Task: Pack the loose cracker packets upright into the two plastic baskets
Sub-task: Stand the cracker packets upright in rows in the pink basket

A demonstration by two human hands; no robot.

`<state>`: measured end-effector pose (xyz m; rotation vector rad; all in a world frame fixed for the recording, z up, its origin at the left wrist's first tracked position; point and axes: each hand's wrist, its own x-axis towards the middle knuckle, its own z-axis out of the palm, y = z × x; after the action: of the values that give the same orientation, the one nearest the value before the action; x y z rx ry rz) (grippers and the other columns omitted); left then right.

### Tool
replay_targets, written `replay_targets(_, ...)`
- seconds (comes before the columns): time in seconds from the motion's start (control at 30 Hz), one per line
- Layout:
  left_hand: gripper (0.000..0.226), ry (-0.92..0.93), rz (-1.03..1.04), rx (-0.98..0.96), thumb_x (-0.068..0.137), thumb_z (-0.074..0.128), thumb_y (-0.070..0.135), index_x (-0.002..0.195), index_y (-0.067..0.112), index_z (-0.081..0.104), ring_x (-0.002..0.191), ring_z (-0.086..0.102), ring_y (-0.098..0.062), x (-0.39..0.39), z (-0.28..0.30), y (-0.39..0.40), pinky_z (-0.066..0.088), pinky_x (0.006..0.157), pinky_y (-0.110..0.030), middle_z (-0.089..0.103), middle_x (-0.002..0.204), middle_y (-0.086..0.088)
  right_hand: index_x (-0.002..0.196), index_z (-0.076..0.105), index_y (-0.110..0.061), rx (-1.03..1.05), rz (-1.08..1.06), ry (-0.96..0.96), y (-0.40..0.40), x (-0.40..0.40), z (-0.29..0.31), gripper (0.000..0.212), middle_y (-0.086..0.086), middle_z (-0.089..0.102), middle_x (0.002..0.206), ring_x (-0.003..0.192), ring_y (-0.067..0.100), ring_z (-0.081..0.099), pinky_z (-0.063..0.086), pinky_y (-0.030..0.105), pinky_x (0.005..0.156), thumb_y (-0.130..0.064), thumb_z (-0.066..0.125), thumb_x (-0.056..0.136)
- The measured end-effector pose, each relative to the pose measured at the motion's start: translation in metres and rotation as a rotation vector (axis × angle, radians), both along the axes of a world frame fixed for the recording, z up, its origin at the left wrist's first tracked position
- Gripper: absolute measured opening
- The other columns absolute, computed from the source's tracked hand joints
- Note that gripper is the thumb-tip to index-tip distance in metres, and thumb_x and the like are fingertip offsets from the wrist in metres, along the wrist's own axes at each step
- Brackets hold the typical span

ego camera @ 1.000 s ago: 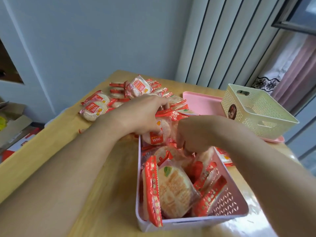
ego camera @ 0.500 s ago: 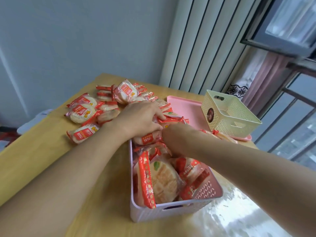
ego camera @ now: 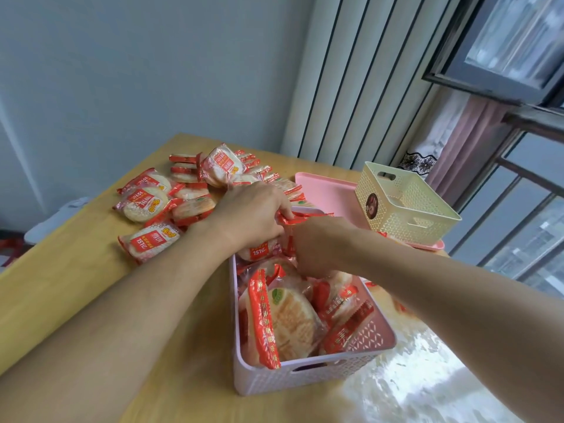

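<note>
Standing upright in the near pink basket (ego camera: 305, 377), several packets are already packed. At its far end one packet (ego camera: 262, 250) is gripped by the left hand (ego camera: 253, 218), while what the curled right hand (ego camera: 320, 245) holds cannot be told. Seating it upright seems next; loose packets (ego camera: 146, 203) remain farther left on the counter (ego camera: 61, 288), and the cream basket (ego camera: 406, 206) sits far right.

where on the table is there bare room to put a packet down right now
Bare wood runs along the table edge nearest the wall, left of the loose packets, and under the left forearm, beside the pink basket. The pink tray has an open strip left of the cream basket. It is crowded at the pink basket's far end, where left hand and right hand work.
</note>
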<state>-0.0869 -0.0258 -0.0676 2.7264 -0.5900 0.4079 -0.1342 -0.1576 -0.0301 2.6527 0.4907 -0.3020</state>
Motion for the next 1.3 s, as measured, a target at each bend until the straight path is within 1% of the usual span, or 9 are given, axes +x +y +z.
replay_targets(0.17, 0.023, -0.016, -0.008, -0.031, 0.083, 0.074, 0.049, 0.103, 0.037, 0.077, 0.121, 0.057, -0.012, 0.003, -0.004, 0.000, 0.048, 0.097, -0.042, 0.067, 0.125, 0.021, 0.077, 0.055, -0.022, 0.018, -0.034, -0.045, -0.008, 0.008, -0.003, 0.017, -0.007, 0.047, 0.068, 0.060, 0.016, 0.047, 0.043, 0.030, 0.062, -0.023, 0.068, 0.086)
replay_targets(0.27, 0.023, -0.024, -0.005, -0.035, 0.083, 0.074, 0.049, 0.102, 0.037, 0.077, 0.123, 0.056, -0.011, 0.005, -0.004, 0.000, 0.046, 0.098, -0.040, 0.065, 0.128, 0.023, 0.077, 0.049, -0.024, 0.023, -0.010, -0.057, -0.011, 0.009, -0.010, 0.026, -0.009, 0.046, 0.069, 0.073, 0.021, 0.055, 0.041, 0.031, 0.064, -0.027, 0.072, 0.087)
replay_targets(0.37, 0.023, -0.041, 0.009, -0.030, 0.083, 0.075, 0.049, 0.103, 0.037, 0.078, 0.124, 0.055, -0.010, 0.005, -0.005, 0.000, 0.044, 0.104, -0.041, 0.063, 0.130, 0.023, 0.093, 0.060, -0.020, 0.028, 0.080, -0.116, -0.010, 0.008, -0.016, 0.007, -0.002, 0.067, 0.091, 0.091, 0.027, 0.068, 0.043, 0.033, 0.065, -0.020, 0.066, 0.090)
replay_targets(0.47, 0.021, -0.050, 0.016, -0.043, 0.082, 0.077, 0.046, 0.100, 0.037, 0.079, 0.121, 0.056, -0.008, 0.005, -0.005, 0.000, 0.044, 0.105, -0.041, 0.066, 0.126, 0.023, 0.102, 0.065, -0.017, 0.052, 0.121, -0.137, -0.010, 0.007, -0.020, 0.013, 0.004, 0.071, 0.107, 0.097, 0.028, 0.069, 0.041, 0.033, 0.065, -0.013, 0.060, 0.090)
replay_targets(0.7, 0.021, -0.037, 0.025, -0.032, 0.083, 0.076, 0.044, 0.102, 0.036, 0.079, 0.123, 0.056, -0.010, 0.003, -0.004, -0.001, 0.044, 0.102, -0.039, 0.066, 0.126, 0.023, 0.077, 0.050, -0.026, 0.157, 0.140, -0.160, -0.020, 0.010, -0.022, 0.015, -0.006, 0.048, 0.070, 0.073, 0.025, 0.055, 0.047, 0.032, 0.065, -0.020, 0.061, 0.085)
replay_targets(0.8, 0.021, -0.042, 0.030, -0.042, 0.083, 0.076, 0.045, 0.101, 0.036, 0.079, 0.122, 0.056, -0.010, 0.003, -0.005, -0.001, 0.045, 0.100, -0.038, 0.067, 0.124, 0.022, 0.077, 0.063, -0.021, 0.144, 0.134, -0.143, -0.022, 0.012, -0.018, 0.006, -0.007, 0.056, 0.070, 0.068, 0.021, 0.054, 0.042, 0.029, 0.058, -0.021, 0.061, 0.084)
replay_targets(0.9, 0.021, -0.038, 0.034, -0.056, 0.082, 0.076, 0.048, 0.100, 0.037, 0.079, 0.121, 0.057, -0.009, 0.005, -0.006, 0.000, 0.047, 0.100, -0.039, 0.067, 0.123, 0.023, 0.066, 0.053, -0.021, 0.074, 0.157, -0.119, -0.022, 0.012, -0.019, 0.021, -0.008, 0.055, 0.067, 0.058, 0.017, 0.053, 0.042, 0.027, 0.053, -0.021, 0.064, 0.084)
replay_targets(1.17, 0.022, -0.038, 0.043, -0.048, 0.082, 0.076, 0.050, 0.101, 0.038, 0.079, 0.121, 0.057, -0.008, 0.006, -0.006, -0.001, 0.048, 0.098, -0.038, 0.067, 0.123, 0.024, 0.105, 0.064, -0.019, 0.101, 0.174, -0.136, -0.017, 0.008, -0.021, 0.016, 0.003, 0.069, 0.102, 0.094, 0.027, 0.068, 0.041, 0.032, 0.065, -0.017, 0.059, 0.090)
replay_targets(1.3, 0.021, -0.044, 0.030, -0.045, 0.083, 0.077, 0.045, 0.102, 0.036, 0.079, 0.120, 0.058, -0.007, 0.005, -0.004, -0.001, 0.047, 0.099, -0.037, 0.067, 0.123, 0.024, 0.085, 0.056, -0.021, 0.142, 0.105, -0.116, -0.021, 0.008, -0.015, 0.008, -0.003, 0.058, 0.078, 0.074, 0.023, 0.059, 0.044, 0.030, 0.063, -0.018, 0.062, 0.089)
